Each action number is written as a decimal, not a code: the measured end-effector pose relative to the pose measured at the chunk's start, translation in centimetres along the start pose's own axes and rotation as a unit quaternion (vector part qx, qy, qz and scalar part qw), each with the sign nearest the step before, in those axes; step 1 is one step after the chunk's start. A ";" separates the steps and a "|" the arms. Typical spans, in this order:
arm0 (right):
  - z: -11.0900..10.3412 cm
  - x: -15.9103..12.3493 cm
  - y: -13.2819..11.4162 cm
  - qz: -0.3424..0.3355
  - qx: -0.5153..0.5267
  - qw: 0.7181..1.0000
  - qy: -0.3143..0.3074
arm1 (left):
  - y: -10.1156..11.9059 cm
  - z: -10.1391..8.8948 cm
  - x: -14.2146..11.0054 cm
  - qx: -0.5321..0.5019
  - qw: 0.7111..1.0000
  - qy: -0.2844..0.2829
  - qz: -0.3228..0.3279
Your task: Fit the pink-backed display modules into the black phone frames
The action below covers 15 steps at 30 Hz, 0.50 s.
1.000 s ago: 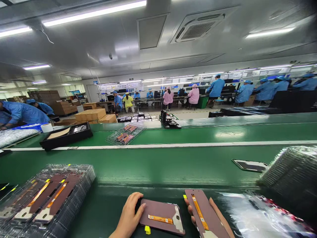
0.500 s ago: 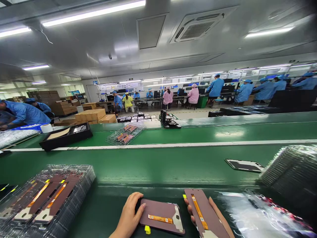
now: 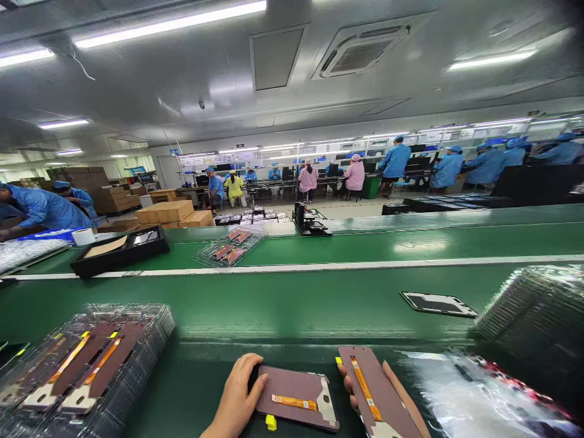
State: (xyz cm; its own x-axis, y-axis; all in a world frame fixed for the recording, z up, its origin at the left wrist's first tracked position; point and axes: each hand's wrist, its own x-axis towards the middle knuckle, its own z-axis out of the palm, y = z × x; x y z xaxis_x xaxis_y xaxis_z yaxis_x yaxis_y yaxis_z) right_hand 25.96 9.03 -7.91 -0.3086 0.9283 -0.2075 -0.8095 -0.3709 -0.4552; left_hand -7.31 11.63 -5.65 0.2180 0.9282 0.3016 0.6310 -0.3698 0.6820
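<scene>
My left hand rests at the bottom centre with its fingers curled over the left end of a brown phone screen panel, which lies flat on the green bench. My right hand holds a second brown panel with an orange flex strip, tilted up off the bench; its fingertips show at both long edges. A clear plastic tray stack at the lower left carries several similar panels.
A dark panel lies on the green conveyor belt. Another clear tray stack stands at the right, with clear film in front. Across the belt are a black tray and a tray of panels. Other people work beyond.
The dark panel on the conveyor belt has travelled to the left. My hands and their two panels have barely moved.
</scene>
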 end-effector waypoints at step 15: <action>0.2 0.0 0.0 0.007 0.023 0.999 0.021 | -0.1 0.0 0.1 0.004 1.000 0.003 0.005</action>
State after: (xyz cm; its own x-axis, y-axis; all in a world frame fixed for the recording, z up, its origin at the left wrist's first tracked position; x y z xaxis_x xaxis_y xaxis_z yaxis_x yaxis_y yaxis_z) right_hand 25.82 9.05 -7.71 -0.2998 0.9204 -0.2510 -0.8274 -0.3818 -0.4118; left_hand -7.33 11.74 -5.72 0.2194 0.9244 0.3120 0.6349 -0.3780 0.6738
